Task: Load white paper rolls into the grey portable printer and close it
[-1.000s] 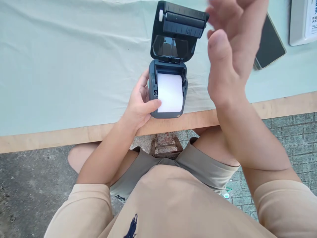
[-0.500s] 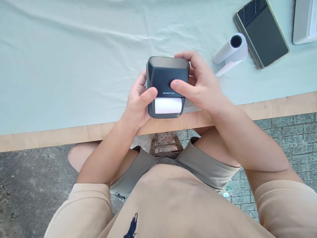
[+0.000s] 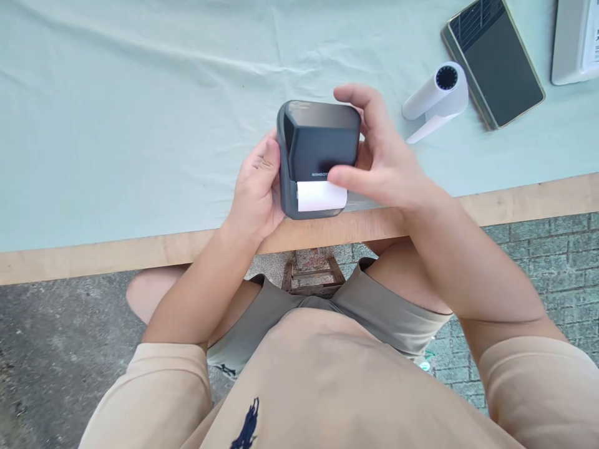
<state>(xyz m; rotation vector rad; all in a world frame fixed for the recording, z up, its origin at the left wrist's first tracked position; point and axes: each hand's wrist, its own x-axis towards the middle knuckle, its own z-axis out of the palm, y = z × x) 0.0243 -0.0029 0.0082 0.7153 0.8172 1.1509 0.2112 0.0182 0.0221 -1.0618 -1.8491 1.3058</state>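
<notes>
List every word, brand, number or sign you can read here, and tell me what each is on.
"NIIMBOT": on the dark label printer; the right hand covers whatever follows it.
Grey-and-white device, upper right: dark print, too small and cut off to read.
Shirt: dark emblem, no readable letters.

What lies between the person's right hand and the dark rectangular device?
In the head view, a white paper roll rests on the pale cloth between the right hand and the dark device.
</notes>
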